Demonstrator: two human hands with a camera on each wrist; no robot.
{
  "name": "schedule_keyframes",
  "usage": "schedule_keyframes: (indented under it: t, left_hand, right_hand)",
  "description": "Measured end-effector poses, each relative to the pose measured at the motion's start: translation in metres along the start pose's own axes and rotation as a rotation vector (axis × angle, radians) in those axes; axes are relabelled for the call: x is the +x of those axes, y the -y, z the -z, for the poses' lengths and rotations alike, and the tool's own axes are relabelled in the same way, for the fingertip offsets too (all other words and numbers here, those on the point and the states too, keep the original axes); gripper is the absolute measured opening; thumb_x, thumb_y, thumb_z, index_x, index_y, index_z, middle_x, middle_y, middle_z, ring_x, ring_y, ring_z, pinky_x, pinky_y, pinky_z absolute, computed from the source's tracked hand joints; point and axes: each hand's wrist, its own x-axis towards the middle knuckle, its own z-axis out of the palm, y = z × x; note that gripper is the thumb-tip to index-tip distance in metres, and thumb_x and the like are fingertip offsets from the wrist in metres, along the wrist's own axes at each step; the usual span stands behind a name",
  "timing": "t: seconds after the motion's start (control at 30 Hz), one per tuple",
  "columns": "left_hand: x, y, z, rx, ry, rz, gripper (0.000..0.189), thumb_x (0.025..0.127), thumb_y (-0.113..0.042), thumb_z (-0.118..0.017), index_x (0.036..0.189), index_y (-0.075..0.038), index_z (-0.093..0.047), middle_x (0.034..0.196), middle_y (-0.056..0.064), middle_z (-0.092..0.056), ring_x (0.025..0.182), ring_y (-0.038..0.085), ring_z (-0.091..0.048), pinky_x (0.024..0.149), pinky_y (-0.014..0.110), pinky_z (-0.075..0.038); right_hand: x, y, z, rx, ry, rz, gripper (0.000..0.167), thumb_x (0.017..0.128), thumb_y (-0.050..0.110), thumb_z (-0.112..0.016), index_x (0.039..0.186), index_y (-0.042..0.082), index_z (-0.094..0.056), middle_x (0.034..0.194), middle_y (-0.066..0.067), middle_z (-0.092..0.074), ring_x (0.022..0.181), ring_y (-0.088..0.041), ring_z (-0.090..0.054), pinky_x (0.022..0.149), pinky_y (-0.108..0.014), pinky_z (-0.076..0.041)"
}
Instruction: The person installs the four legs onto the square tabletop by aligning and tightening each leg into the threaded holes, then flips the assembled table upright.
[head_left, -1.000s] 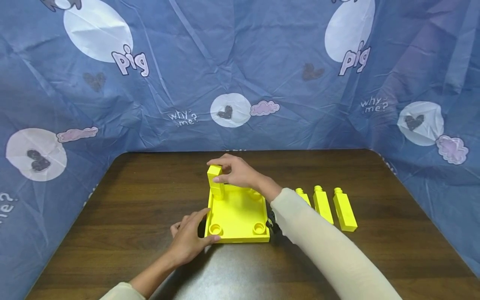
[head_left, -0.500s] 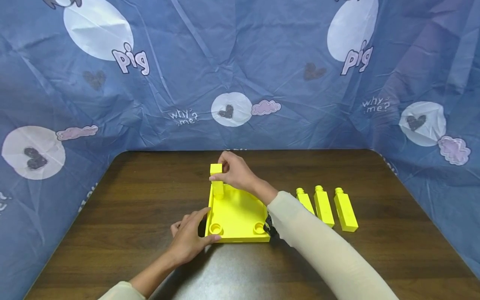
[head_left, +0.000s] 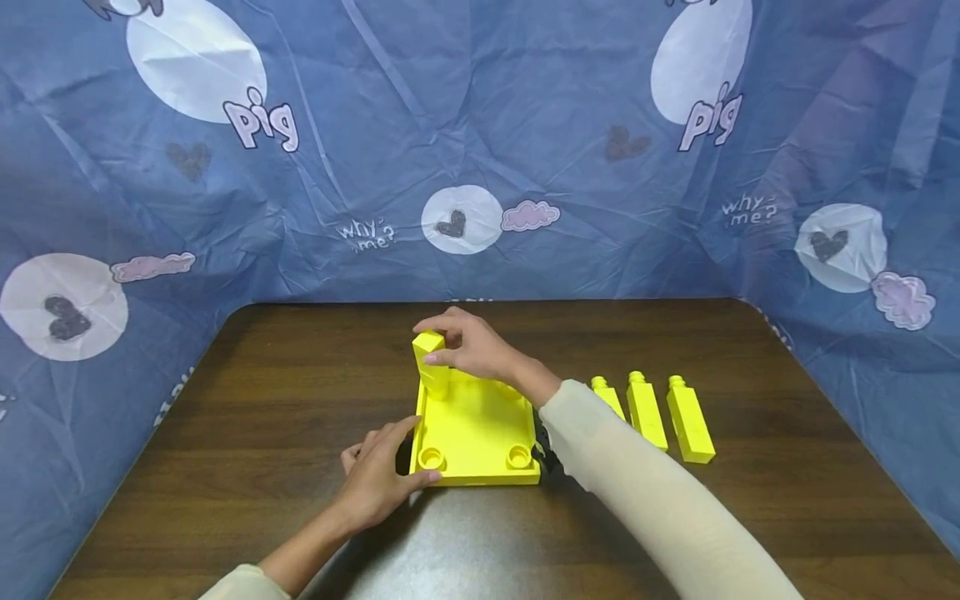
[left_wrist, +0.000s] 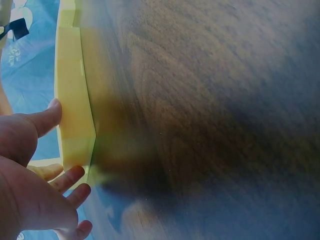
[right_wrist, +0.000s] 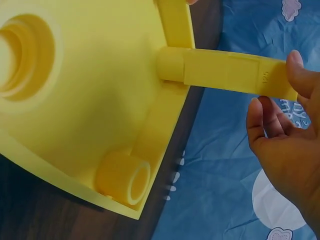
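A shallow yellow square tray (head_left: 480,433) with raised edges and round sockets (head_left: 518,456) in its corners lies on the table. Upright in its far left corner stands a square yellow leg (head_left: 429,358), stamped "125" near its upper end in the right wrist view. My right hand (head_left: 480,343) pinches this leg (right_wrist: 225,71) near the top between thumb and fingers. At the near left corner, my left hand (head_left: 378,479) holds the tray, thumb on the front edge and fingers along the left side. My right hand and forearm partly cover the tray's far right corner.
Three more yellow legs (head_left: 647,410) with round threaded-looking ends lie to the right, one partly behind the right sleeve (head_left: 622,467). The dark wooden table (head_left: 285,400) has a blue printed cloth (head_left: 480,125) hanging behind and beside it.
The leg has turned about its upright axis, its top face shifting from angled to square and back to angled. My right fingers shifted with it. My left hand and the tray stayed put.
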Motion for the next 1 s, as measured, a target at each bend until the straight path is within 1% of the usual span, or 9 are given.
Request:
schedule_keyframes:
  t: [0.07,0.2,0.37,0.53,0.63,0.7,0.83,0.9,1.0]
  left_hand:
    - [0.0,0.0,0.0,0.004,-0.002,0.004,0.075,0.076,-0.032,-0.084,0.139,-0.011,-0.051,0.13,0.01,-0.059,0.118,0.032,-0.048,0.092,0.059,-0.017]
    - [0.002,0.0,-0.002,0.004,-0.003,0.01,0.075,0.076,-0.032,-0.084,0.14,-0.011,-0.051,0.13,0.01,-0.059,0.117,0.031,-0.048,0.092,0.059,-0.017]
    - [0.004,0.0,-0.003,0.003,-0.006,0.008,0.075,0.076,-0.032,-0.084,0.14,-0.012,-0.051,0.129,0.009,-0.059,0.117,0.031,-0.048,0.092,0.059,-0.017]
    - [0.006,-0.001,-0.004,-0.003,-0.008,0.011,0.076,0.076,-0.032,-0.084,0.14,-0.011,-0.05,0.13,0.01,-0.059,0.118,0.032,-0.047,0.093,0.059,-0.016]
    - [0.006,0.0,-0.003,-0.004,-0.009,0.009,0.076,0.076,-0.031,-0.084,0.14,-0.011,-0.05,0.131,0.01,-0.058,0.118,0.032,-0.047,0.093,0.06,-0.015]
    - [0.006,0.0,-0.003,-0.005,-0.008,0.009,0.076,0.076,-0.031,-0.084,0.14,-0.011,-0.05,0.131,0.01,-0.058,0.119,0.032,-0.047,0.093,0.06,-0.015]
    - [0.006,0.001,-0.002,-0.005,-0.003,0.007,0.075,0.076,-0.031,-0.084,0.141,-0.011,-0.05,0.131,0.01,-0.058,0.119,0.032,-0.046,0.094,0.059,-0.016]
    - [0.005,0.001,-0.002,-0.003,-0.001,0.004,0.075,0.077,-0.031,-0.084,0.14,-0.011,-0.05,0.131,0.01,-0.058,0.119,0.032,-0.046,0.093,0.059,-0.016]
    - [0.005,0.002,-0.002,0.001,0.0,0.001,0.075,0.076,-0.032,-0.084,0.14,-0.011,-0.05,0.13,0.01,-0.058,0.118,0.031,-0.047,0.093,0.059,-0.017]
  right_hand:
    - [0.001,0.0,0.001,0.013,-0.01,-0.007,0.036,0.088,0.012,-0.073,0.123,0.011,-0.065,0.108,-0.005,-0.056,0.087,-0.018,-0.055,0.079,-0.025,-0.047]
    - [0.003,-0.001,-0.002,0.012,-0.082,-0.019,0.027,0.084,0.012,-0.078,0.106,0.007,-0.064,0.098,-0.004,-0.057,0.082,-0.017,-0.054,0.074,-0.024,-0.047]
    - [0.007,-0.003,-0.008,-0.018,-0.156,-0.023,0.032,0.079,0.018,-0.083,0.094,0.009,-0.057,0.087,-0.004,-0.053,0.074,-0.018,-0.05,0.065,-0.024,-0.042]
    - [0.008,-0.003,-0.008,-0.027,-0.161,-0.041,0.038,0.079,0.025,-0.084,0.089,0.011,-0.05,0.086,-0.004,-0.05,0.074,-0.018,-0.049,0.064,-0.024,-0.041]
    - [0.007,0.0,-0.006,-0.019,-0.129,-0.052,0.038,0.08,0.026,-0.083,0.094,0.011,-0.051,0.092,-0.004,-0.052,0.078,-0.018,-0.051,0.068,-0.025,-0.043]
    - [0.006,0.001,-0.003,-0.004,-0.091,-0.054,0.038,0.081,0.025,-0.081,0.104,0.01,-0.055,0.1,-0.003,-0.056,0.084,-0.018,-0.052,0.073,-0.025,-0.045]
    - [0.005,0.002,0.002,0.0,-0.004,-0.038,0.05,0.085,0.023,-0.077,0.13,0.012,-0.057,0.113,-0.003,-0.056,0.093,-0.019,-0.053,0.082,-0.027,-0.046]
    - [0.004,0.002,0.004,-0.004,0.027,-0.031,0.051,0.087,0.022,-0.076,0.134,0.013,-0.058,0.113,-0.004,-0.055,0.094,-0.019,-0.052,0.084,-0.027,-0.046]
    - [0.003,0.001,0.005,-0.005,0.029,-0.029,0.047,0.087,0.019,-0.075,0.132,0.013,-0.061,0.11,-0.004,-0.055,0.092,-0.019,-0.054,0.084,-0.027,-0.046]
